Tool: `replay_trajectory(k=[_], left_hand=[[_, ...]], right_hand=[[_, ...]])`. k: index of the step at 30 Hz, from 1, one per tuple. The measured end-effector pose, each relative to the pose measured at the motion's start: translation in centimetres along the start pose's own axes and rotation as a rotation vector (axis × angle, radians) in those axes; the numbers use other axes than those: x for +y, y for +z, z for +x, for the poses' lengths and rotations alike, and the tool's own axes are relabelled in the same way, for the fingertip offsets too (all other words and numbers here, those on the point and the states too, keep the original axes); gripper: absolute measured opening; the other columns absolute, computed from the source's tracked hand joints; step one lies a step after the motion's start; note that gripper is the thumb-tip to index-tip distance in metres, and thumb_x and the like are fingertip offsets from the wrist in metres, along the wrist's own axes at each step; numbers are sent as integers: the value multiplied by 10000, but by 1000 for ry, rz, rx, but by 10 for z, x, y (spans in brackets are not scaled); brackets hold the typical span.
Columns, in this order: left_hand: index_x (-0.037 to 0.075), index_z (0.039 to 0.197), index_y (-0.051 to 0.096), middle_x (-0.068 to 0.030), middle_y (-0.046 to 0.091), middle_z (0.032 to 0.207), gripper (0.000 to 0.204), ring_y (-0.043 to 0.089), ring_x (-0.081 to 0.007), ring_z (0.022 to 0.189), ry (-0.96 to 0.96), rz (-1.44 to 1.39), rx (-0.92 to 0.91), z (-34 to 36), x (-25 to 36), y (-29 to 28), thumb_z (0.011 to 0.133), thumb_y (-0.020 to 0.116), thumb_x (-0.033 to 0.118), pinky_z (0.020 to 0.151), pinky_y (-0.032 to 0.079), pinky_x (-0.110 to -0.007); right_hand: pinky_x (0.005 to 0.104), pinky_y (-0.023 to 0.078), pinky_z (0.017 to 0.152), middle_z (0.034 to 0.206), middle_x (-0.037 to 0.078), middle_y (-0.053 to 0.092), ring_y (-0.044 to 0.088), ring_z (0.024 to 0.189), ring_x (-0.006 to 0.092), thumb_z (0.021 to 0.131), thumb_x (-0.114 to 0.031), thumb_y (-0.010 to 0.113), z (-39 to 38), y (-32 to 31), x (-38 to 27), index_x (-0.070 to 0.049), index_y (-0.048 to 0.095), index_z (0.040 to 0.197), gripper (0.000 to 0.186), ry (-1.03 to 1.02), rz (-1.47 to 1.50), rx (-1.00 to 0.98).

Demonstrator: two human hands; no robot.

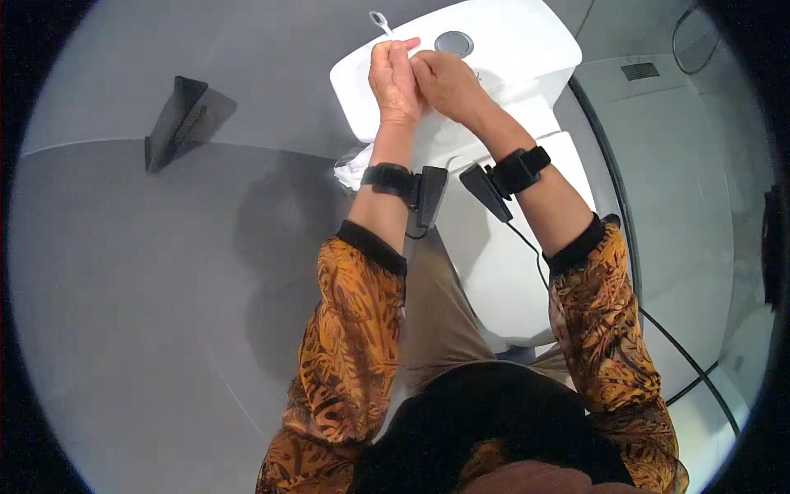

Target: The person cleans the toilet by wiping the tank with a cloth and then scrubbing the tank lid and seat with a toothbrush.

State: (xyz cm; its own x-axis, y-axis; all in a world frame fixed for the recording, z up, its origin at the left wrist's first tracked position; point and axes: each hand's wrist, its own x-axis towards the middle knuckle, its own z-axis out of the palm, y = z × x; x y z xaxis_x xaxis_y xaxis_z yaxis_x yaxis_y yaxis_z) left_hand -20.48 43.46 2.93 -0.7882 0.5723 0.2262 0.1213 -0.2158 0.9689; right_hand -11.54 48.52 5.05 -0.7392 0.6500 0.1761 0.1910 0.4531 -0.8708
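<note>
Black shirt [494,420] nearest my camera. White stick [378,20] at the tank [527,37] edge, just past the left hand [395,81]; I can't tell whether its fingers grasp it. Right hand [448,85] curls in close beside, contents hidden. My judgement: small finger moves, steady wrists serve best. Outward: flush button [454,44], lid [514,255], white bundle [350,173].

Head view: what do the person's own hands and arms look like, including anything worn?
The left hand and right hand are ungloved. Each arm wears a black strap with a dark tapered box; a thin black cable leaves the right one. The sleeves are orange with a dark leaf-like pattern, ending in black cuffs.
</note>
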Motion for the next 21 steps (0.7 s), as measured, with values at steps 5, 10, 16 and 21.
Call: replay_trajectory(k=[5, 10, 16, 21], left_hand=[[0, 1023, 533, -144, 622, 1000, 245, 575, -253, 848, -56, 429, 19, -9, 2, 15, 918, 445, 203, 819, 451, -343], [-4, 1149, 511, -187, 543, 1143, 344, 498, -346, 1091, 438, 1119, -60, -7, -12, 10, 898, 472, 229, 966, 356, -450], [-28, 1221, 466, -209, 441, 1295, 463, 351, -357, 1269, 435, 1309, 54, 4, -15, -8, 880, 521, 281, 1058, 228, -514], [-36, 1219, 465, -212, 424, 1313, 482, 329, -347, 1279, 271, 1312, -89, 16, -9, -19, 886, 498, 311, 1065, 216, -503]], right_hand=[[421, 465, 693, 819, 210, 616, 599, 757, 362, 916, -268, 428, -5, -10, 29, -1, 591, 905, 313, -196, -12, 181], [451, 470, 665, 811, 221, 619, 582, 769, 416, 943, -366, 419, -24, -58, 44, -41, 594, 927, 369, 104, -355, 327], [479, 474, 644, 760, 210, 621, 594, 756, 411, 930, -382, 444, -42, -67, 45, -57, 617, 889, 370, 244, -657, 270], [482, 471, 627, 763, 198, 626, 600, 730, 400, 916, -361, 478, -48, -57, 35, -69, 654, 869, 344, 161, -614, 171]])
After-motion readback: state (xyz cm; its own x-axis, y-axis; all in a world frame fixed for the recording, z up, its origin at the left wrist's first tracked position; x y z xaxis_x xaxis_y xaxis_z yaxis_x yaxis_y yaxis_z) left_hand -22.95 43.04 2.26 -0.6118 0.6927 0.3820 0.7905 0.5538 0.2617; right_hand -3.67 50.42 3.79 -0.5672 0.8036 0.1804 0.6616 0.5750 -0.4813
